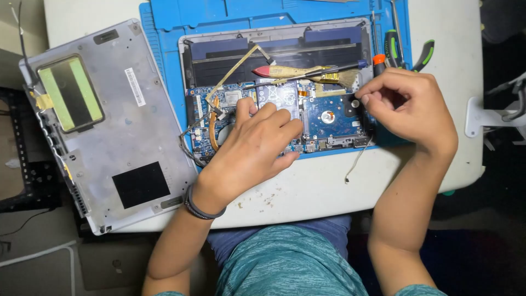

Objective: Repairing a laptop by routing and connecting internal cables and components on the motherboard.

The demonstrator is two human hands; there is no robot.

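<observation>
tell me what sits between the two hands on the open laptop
In the head view, the round-centred hard drive lies between the left hand and the right hand, inside the open laptop.

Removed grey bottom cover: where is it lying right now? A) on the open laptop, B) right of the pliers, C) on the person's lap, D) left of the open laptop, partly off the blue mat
D: the grey bottom cover lies inner side up on the white table, left of the open laptop, overlapping only the blue mat's left edge.

Blue mat [164, 22], silver cover [109, 126] with black patch [141, 183], blue circuit board [329, 118].
</observation>
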